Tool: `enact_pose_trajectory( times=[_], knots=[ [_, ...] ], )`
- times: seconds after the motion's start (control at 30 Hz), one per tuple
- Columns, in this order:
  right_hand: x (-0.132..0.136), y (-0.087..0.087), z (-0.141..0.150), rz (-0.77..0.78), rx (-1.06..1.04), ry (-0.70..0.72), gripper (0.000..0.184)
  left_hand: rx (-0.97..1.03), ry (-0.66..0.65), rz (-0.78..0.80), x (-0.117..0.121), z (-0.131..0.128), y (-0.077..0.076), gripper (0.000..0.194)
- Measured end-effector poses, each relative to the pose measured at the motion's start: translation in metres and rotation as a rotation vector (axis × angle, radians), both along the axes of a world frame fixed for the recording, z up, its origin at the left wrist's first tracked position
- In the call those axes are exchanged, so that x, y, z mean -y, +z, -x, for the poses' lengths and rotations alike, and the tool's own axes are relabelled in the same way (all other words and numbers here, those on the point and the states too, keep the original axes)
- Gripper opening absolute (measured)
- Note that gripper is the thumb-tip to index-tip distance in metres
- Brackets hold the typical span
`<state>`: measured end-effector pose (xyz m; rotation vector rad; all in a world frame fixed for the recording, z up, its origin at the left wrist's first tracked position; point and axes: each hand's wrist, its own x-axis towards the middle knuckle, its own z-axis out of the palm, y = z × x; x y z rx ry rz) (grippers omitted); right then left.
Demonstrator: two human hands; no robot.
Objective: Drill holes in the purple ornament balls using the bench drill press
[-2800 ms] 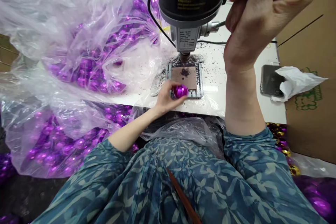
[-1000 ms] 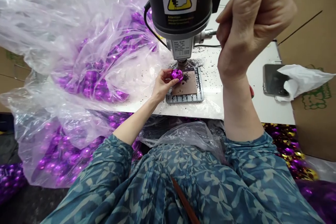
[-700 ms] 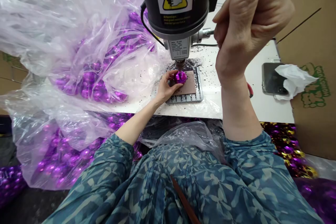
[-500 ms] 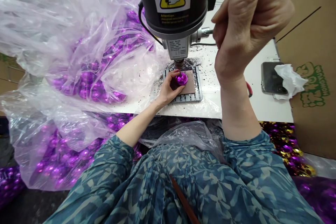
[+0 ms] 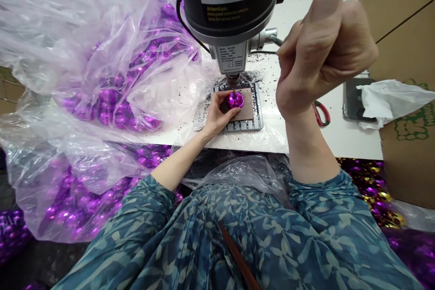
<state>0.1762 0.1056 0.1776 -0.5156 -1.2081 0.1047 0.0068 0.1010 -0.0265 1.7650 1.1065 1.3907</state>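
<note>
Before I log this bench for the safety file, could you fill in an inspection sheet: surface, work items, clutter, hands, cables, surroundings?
Surface: white table, dark crumbs scattered around the metal plate.
Work items: purple ball over the brown board, beneath the drill; whether the ball touches the board is unclear.
Clutter: red-handled tool, partly hidden by the right forearm; phone with white tissue overlapping it.
Hands: left hand grips the ball; right hand is closed on the lever.
Cables: black cable loops beside the drill.
Surroundings: plastic bags of purple balls at left; cardboard box at right.
</note>
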Motion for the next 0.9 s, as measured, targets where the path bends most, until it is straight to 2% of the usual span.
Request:
enact_pose_trajectory(
  times=[0.2, 0.43, 0.5, 0.57, 0.6, 0.67, 0.77, 0.83, 0.9],
  knots=[
    [-0.005, -0.012, 0.008, 0.041, -0.096, -0.075, 0.07, -0.009, -0.017, -0.006, -0.002, 0.002, -0.004, 0.068],
    [-0.019, -0.044, 0.0, 0.181, -0.01, -0.116, 0.082, -0.018, -0.024, 0.005, -0.002, 0.003, -0.004, 0.067],
    [-0.022, -0.052, 0.0, 0.167, -0.002, -0.097, 0.087, -0.016, -0.021, 0.002, -0.002, 0.002, -0.003, 0.067],
    [-0.02, -0.053, 0.0, 0.139, -0.005, -0.081, 0.09, -0.012, -0.021, -0.006, -0.002, 0.002, -0.003, 0.066],
    [-0.017, -0.048, 0.0, 0.124, -0.01, -0.071, 0.09, -0.008, -0.022, -0.013, -0.002, 0.002, -0.004, 0.066],
    [-0.007, -0.027, 0.001, 0.099, -0.029, -0.05, 0.082, 0.007, -0.021, -0.024, -0.004, 0.001, -0.004, 0.065],
    [0.002, 0.019, 0.003, 0.145, -0.044, -0.02, 0.046, 0.01, 0.038, -0.023, -0.001, -0.001, 0.0, 0.064],
    [-0.001, 0.045, 0.003, 0.231, 0.032, 0.067, 0.067, -0.031, 0.14, -0.028, 0.01, -0.001, 0.007, 0.062],
    [-0.007, 0.059, 0.003, 0.291, 0.08, 0.142, 0.077, -0.113, 0.188, -0.088, 0.033, 0.0, 0.016, 0.056]
  ],
)
